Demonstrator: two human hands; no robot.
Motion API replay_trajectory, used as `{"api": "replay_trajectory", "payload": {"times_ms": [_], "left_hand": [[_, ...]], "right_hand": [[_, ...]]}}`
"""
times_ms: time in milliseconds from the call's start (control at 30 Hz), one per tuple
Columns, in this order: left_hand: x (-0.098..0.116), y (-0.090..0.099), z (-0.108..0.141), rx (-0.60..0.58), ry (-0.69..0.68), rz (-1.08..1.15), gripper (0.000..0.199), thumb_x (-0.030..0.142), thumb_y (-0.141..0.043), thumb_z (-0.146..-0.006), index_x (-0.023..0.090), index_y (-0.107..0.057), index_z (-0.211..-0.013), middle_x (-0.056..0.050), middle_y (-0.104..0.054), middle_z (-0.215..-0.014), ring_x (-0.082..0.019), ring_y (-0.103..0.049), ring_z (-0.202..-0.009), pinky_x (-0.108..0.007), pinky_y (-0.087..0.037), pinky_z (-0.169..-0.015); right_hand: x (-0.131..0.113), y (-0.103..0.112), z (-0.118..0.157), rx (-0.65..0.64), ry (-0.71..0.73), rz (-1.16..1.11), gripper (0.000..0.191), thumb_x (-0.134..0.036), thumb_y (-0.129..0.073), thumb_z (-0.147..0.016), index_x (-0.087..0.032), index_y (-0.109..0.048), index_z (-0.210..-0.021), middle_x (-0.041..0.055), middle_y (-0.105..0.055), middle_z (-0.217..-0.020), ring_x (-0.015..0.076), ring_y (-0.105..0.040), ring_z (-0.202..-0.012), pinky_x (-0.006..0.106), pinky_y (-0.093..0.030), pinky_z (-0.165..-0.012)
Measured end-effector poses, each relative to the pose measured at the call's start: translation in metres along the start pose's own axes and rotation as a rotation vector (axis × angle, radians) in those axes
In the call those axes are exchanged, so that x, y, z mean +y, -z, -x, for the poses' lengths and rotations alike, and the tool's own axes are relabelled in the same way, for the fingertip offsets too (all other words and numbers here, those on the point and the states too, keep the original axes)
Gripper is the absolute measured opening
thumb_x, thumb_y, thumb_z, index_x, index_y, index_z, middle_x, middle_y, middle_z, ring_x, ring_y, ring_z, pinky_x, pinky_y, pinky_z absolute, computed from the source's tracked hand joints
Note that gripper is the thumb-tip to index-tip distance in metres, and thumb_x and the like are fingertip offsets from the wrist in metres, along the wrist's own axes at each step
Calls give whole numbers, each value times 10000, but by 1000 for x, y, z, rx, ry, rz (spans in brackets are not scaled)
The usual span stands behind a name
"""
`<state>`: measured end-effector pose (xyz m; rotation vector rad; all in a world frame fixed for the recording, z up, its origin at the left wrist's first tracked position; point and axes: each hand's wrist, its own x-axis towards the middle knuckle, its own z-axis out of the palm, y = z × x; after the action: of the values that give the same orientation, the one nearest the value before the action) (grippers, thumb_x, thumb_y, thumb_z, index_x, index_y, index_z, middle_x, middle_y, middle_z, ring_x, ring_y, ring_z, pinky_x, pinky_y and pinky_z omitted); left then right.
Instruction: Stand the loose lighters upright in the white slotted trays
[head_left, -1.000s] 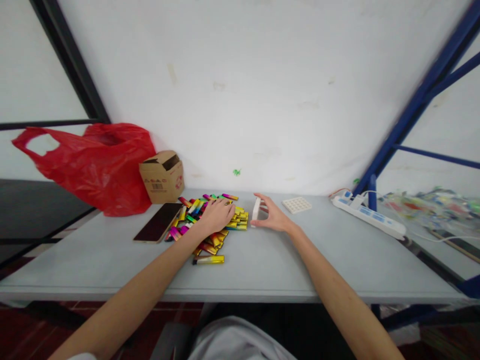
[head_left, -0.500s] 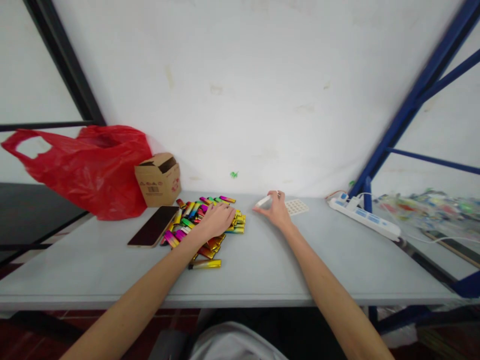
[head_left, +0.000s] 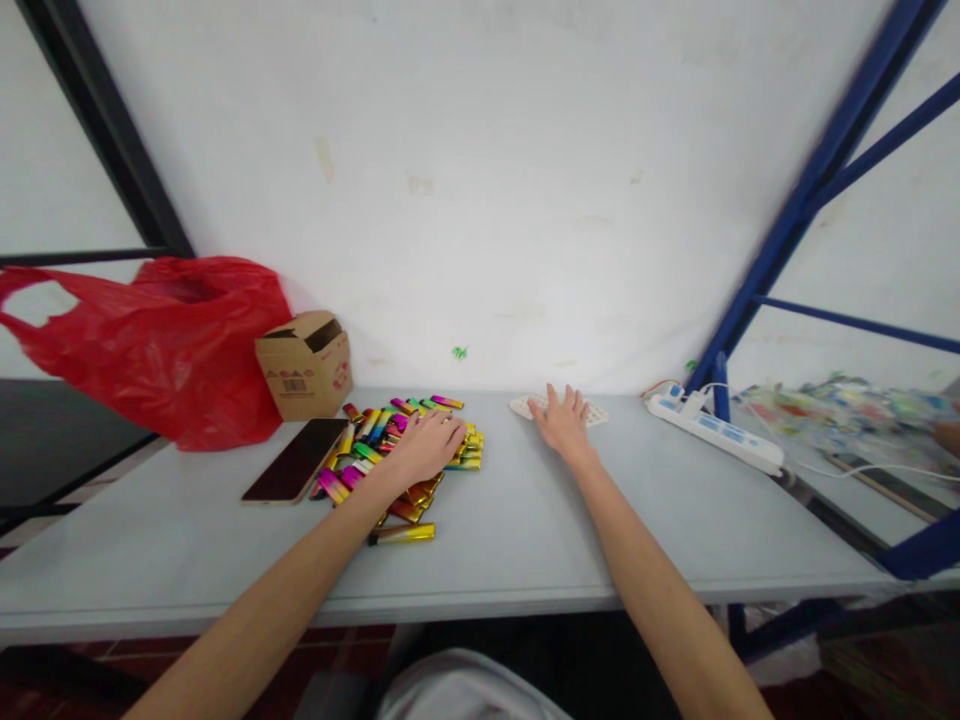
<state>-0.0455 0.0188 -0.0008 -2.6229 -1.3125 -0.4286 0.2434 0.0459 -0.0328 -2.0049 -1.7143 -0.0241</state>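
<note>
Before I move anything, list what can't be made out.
In the head view:
Shiny multicoloured lighter-shaped pieces: any beneath the left hand.
Flat white gridded trays: whether touching, behind the right hand.
Red plastic bag: any contents, behind its side.
Open brown cardboard box: bottom, behind its walls.
Multicoloured plastic heap: details, blurred.

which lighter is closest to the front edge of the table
The yellow lighter with a dark left end, lying almost parallel to the front edge of the table; the other lighters all lie farther back, toward the wall.
</note>
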Motion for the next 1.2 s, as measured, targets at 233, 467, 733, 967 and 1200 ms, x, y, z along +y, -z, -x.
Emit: {"api": "replay_trajectory", "payload": {"times_ms": [233,467,733,967,1200], "left_hand": [[11,9,2,25,-28,146,394,462,-463,-1074,223,-738,-1225,-129,-716,-1314,-297,-596,-1311,-478,-440,-1124],[19,8,3,-2,-39,133,349,378,-459,-1079,211,-743,-1192,-131,-727,-1272,-306,-632,-1246,-491,-469,-1089],[21,10,5,10,-49,150,317,402,-571,-1017,229,-729,-1231,-131,-709,-1298,-322,-606,-1289,-521,-443,-1130],[20,8,7,-14,-71,150,321,430,-592,-997,245,-718,-1227,-127,-680,-1283,-328,-603,-1270,-547,-438,-1116],[23,9,8,-40,-62,133,333,436,-569,-1012,239,-696,-1249,-138,-659,-1320,-339,-596,-1287,-583,-417,-1125]], "right_hand": [[21,25,9,-188,-38,160,582,-542,-499,-1058,-178,-550,-1509,272,-565,-1471,434,-497,-1428,600,-376,-1166],[-1,16,8,-130,143,168,543,-468,-471,-1088,-155,-543,-1525,254,-425,-1610,381,-476,-1438,521,-375,-1190],[-8,7,3,-66,104,202,636,-654,-426,-1053,-304,-504,-1579,208,-456,-1584,428,-503,-1358,637,-423,-1104],[-5,15,10,-144,120,194,640,-566,-443,-1075,-289,-386,-1649,198,-488,-1594,437,-520,-1346,644,-413,-1112],[-16,22,13,-175,111,263,496,-411,-328,-1116,-243,-506,-1548,219,-611,-1464,414,-592,-1297,603,-428,-1077]]}}
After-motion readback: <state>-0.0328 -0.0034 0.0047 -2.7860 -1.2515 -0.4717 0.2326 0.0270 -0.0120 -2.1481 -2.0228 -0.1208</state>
